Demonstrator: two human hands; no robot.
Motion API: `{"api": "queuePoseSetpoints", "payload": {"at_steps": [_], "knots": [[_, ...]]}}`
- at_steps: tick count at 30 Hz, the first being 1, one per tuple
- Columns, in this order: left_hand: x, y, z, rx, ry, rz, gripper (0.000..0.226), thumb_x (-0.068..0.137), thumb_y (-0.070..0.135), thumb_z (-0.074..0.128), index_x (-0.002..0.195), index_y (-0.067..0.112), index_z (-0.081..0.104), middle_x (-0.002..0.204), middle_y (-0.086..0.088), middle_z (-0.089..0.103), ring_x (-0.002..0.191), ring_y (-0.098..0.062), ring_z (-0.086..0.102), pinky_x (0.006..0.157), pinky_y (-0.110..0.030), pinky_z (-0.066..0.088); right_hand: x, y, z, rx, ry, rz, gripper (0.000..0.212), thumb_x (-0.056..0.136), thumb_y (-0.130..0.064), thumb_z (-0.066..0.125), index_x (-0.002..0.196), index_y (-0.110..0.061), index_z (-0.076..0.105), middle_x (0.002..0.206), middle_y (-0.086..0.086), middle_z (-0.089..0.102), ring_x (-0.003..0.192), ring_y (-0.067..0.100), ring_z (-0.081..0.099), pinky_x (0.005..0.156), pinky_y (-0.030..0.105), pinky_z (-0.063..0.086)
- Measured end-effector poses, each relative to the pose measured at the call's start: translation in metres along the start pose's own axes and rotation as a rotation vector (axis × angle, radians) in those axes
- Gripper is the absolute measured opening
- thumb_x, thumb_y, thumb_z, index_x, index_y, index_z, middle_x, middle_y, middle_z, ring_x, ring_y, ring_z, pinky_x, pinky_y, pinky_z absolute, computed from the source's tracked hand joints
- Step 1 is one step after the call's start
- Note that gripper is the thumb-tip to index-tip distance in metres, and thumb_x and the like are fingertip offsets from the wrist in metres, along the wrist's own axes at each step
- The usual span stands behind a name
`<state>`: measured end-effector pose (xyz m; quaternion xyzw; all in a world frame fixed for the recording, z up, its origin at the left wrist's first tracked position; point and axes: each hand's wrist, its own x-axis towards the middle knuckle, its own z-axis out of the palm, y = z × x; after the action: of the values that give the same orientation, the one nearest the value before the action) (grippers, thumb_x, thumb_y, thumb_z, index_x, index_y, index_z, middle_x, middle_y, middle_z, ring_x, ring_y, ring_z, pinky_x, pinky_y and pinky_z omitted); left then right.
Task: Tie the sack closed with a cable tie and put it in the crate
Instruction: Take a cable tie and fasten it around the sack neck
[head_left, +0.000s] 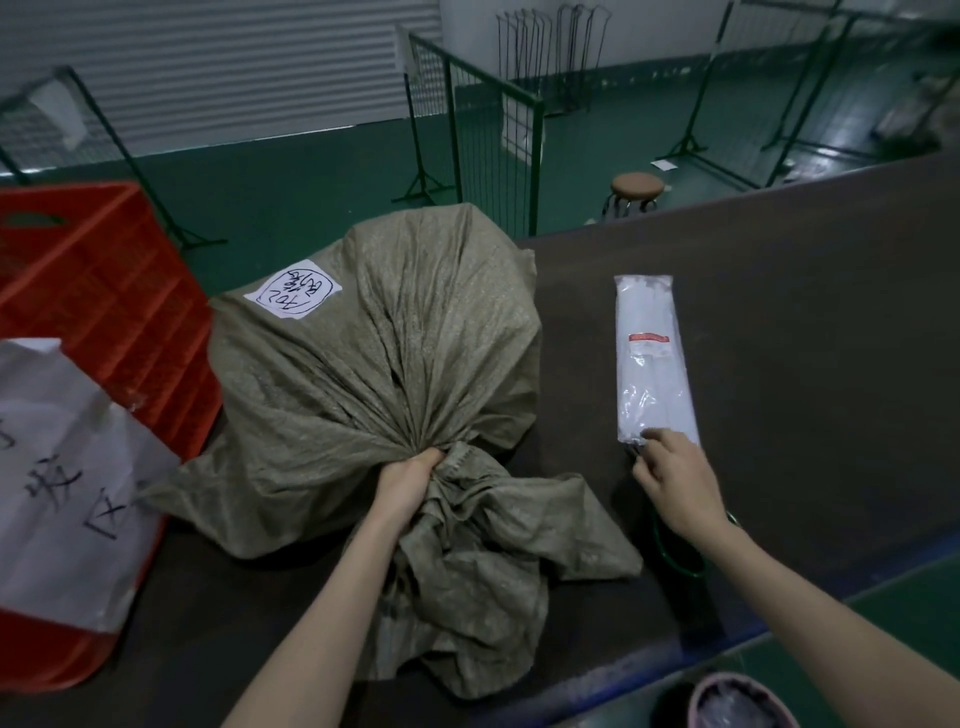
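Observation:
A full olive-grey woven sack (374, 364) with a white handwritten label lies on the dark table (779, 312). My left hand (405, 480) grips its gathered neck, and loose cloth spills toward me below the grip. My right hand (678, 480) touches the near end of a clear packet of white cable ties (652, 358) lying to the right of the sack; its fingertips pinch at the packet's opening. The red plastic crate (98, 312) stands at the left, touching the sack.
A white sheet with handwriting (62, 483) hangs over the crate's near side. A green ring (675, 551) lies under my right wrist. A round bin (743, 701) sits at the bottom right. Beyond the table are green mesh fences (488, 140) and a brown stool (636, 187).

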<state>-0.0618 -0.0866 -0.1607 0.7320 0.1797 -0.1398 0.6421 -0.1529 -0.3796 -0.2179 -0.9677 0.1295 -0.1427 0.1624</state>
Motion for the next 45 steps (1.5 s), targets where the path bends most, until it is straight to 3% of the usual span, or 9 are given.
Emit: {"api": "queuePoseSetpoints", "payload": {"at_steps": [4, 7, 14, 19, 24, 30, 35, 38, 45], "knots": [[-0.001, 0.000, -0.003, -0.011, -0.018, -0.042, 0.039, 0.085, 0.008, 0.062, 0.120, -0.010, 0.058, 0.121, -0.015, 0.063, 0.111, -0.021, 0.057, 0.089, -0.021, 0.038, -0.001, -0.032, -0.008, 0.220, 0.000, -0.002, 0.020, 0.084, -0.021, 0.047, 0.067, -0.011, 0.048, 0.062, 0.007, 0.055, 0.064, 0.033, 0.054, 0.063, 0.036, 0.038], [-0.005, -0.003, -0.006, -0.044, -0.021, -0.081, 0.039, 0.083, 0.009, 0.064, 0.117, -0.009, 0.061, 0.117, -0.014, 0.066, 0.102, -0.021, 0.061, 0.087, -0.024, 0.043, 0.000, -0.058, -0.012, 0.382, 0.034, -0.011, 0.028, 0.091, -0.011, 0.051, 0.067, -0.013, 0.037, 0.055, -0.003, 0.038, 0.055, 0.025, 0.040, 0.056, 0.039, 0.032], [-0.009, -0.005, -0.010, -0.094, -0.042, -0.121, 0.035, 0.081, 0.008, 0.065, 0.113, -0.007, 0.064, 0.110, -0.016, 0.068, 0.093, -0.022, 0.064, 0.083, -0.027, 0.048, 0.003, -0.114, -0.037, 0.578, -0.001, -0.175, 0.022, 0.088, -0.009, 0.058, 0.072, -0.008, 0.044, 0.061, -0.004, 0.044, 0.058, 0.009, 0.041, 0.056, 0.018, 0.031], [-0.012, -0.007, -0.012, -0.117, -0.058, -0.163, 0.026, 0.078, 0.009, 0.066, 0.100, -0.004, 0.069, 0.095, -0.014, 0.071, 0.079, -0.020, 0.066, 0.074, -0.026, 0.051, 0.005, -0.143, -0.052, 0.653, -0.072, -0.294, 0.027, 0.077, 0.012, 0.048, 0.092, -0.010, 0.056, 0.081, -0.003, 0.059, 0.073, -0.004, 0.051, 0.069, 0.007, 0.037], [-0.013, -0.008, -0.013, -0.143, -0.067, -0.162, 0.021, 0.076, 0.008, 0.067, 0.094, -0.001, 0.072, 0.083, -0.008, 0.072, 0.072, -0.018, 0.066, 0.070, -0.025, 0.052, 0.008, -0.159, -0.053, 0.688, -0.082, -0.428, 0.034, 0.083, 0.016, 0.040, 0.109, -0.003, 0.054, 0.088, -0.016, 0.057, 0.075, 0.007, 0.056, 0.075, 0.014, 0.044], [-0.019, -0.007, -0.015, -0.173, -0.108, -0.184, 0.006, 0.077, 0.008, 0.066, 0.076, 0.006, 0.071, 0.063, -0.003, 0.072, 0.062, -0.018, 0.067, 0.061, -0.023, 0.053, 0.014, -0.157, -0.040, 0.808, -0.171, -0.248, 0.057, 0.084, 0.017, 0.047, 0.132, -0.013, 0.043, 0.105, -0.001, 0.059, 0.080, 0.012, 0.070, 0.076, 0.016, 0.053], [-0.019, -0.008, -0.018, -0.192, -0.150, -0.195, 0.014, 0.077, 0.010, 0.067, 0.087, 0.002, 0.073, 0.078, -0.011, 0.074, 0.071, -0.022, 0.068, 0.070, -0.028, 0.054, 0.018, -0.143, -0.023, 0.724, -0.155, -0.156, 0.036, 0.082, 0.018, 0.049, 0.106, -0.005, 0.064, 0.084, 0.012, 0.060, 0.062, 0.015, 0.066, 0.060, 0.017, 0.055], [-0.019, -0.011, -0.018, -0.203, -0.147, -0.197, 0.019, 0.076, 0.011, 0.068, 0.091, 0.001, 0.072, 0.086, -0.013, 0.074, 0.079, -0.025, 0.069, 0.080, -0.033, 0.053, 0.016, -0.137, -0.021, 0.629, -0.154, -0.178, 0.025, 0.082, 0.012, 0.054, 0.088, -0.008, 0.068, 0.072, -0.003, 0.057, 0.057, 0.004, 0.059, 0.054, 0.014, 0.048], [-0.021, -0.012, -0.018, -0.210, -0.135, -0.194, 0.010, 0.075, 0.009, 0.068, 0.082, 0.005, 0.072, 0.085, -0.012, 0.073, 0.082, -0.025, 0.068, 0.083, -0.035, 0.053, 0.014, -0.135, -0.019, 0.614, -0.216, -0.133, 0.017, 0.083, -0.004, 0.065, 0.088, -0.017, 0.075, 0.069, -0.015, 0.057, 0.067, -0.006, 0.054, 0.061, 0.007, 0.035]]}}
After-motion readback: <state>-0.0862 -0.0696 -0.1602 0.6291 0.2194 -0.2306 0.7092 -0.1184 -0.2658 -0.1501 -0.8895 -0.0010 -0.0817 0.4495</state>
